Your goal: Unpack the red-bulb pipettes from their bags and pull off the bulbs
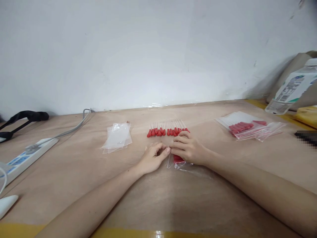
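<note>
My left hand [153, 158] and my right hand [188, 148] meet at the middle of the table, fingers pinched together on the edge of a clear zip bag [182, 164] that holds red-bulbed droppers. The bag lies flat under my right hand, mostly hidden by it. Just beyond my fingers lies a row of several loose glass droppers with red bulbs [167, 130].
A stack of empty clear bags [117, 137] lies to the left. Filled dropper bags [247, 128] are piled at the right, with a plastic bottle [294, 86] behind. A white power strip [27, 155] and grey cable sit far left. A white wall backs the table.
</note>
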The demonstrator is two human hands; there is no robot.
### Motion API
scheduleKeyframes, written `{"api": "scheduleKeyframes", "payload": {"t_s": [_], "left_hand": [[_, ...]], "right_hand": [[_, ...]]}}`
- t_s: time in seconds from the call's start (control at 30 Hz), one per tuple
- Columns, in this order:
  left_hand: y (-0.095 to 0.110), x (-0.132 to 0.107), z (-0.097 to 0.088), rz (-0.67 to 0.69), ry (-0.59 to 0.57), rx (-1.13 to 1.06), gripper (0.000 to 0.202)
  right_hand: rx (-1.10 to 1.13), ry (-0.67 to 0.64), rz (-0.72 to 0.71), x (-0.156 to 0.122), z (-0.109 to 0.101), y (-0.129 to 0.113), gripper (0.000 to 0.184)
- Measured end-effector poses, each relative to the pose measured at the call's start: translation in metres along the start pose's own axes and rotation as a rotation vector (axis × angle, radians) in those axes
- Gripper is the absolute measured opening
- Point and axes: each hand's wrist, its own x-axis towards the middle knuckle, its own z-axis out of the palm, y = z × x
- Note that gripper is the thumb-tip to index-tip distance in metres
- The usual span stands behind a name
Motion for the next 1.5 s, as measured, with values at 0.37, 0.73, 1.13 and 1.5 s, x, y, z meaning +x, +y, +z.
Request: {"api": "scheduleKeyframes", "payload": {"t_s": [0.37,0.73,1.13,1.5], "left_hand": [[-0.002,0.005,0.002,-0.097,-0.063,-0.25,0.03],[-0.015,0.013,0.008,-0.082,0.134,-0.028,0.019],[-0.007,0.001,0.008,-0.055,0.213,0.022,0.01],[0.002,-0.006,0.005,0.151,0.033,-0.067,0.012]], "right_hand": [[-0.017,-0.06,0.015,0.003,0.002,0.004,0.025],[0.167,-0.019,0.112,0.006,-0.008,0.004,0.021],[0.482,-0.173,0.663,-0.02,-0.025,-0.005,0.018],[0.412,-0.184,0.852,-0.047,-0.024,-0.024,0.021]]}}
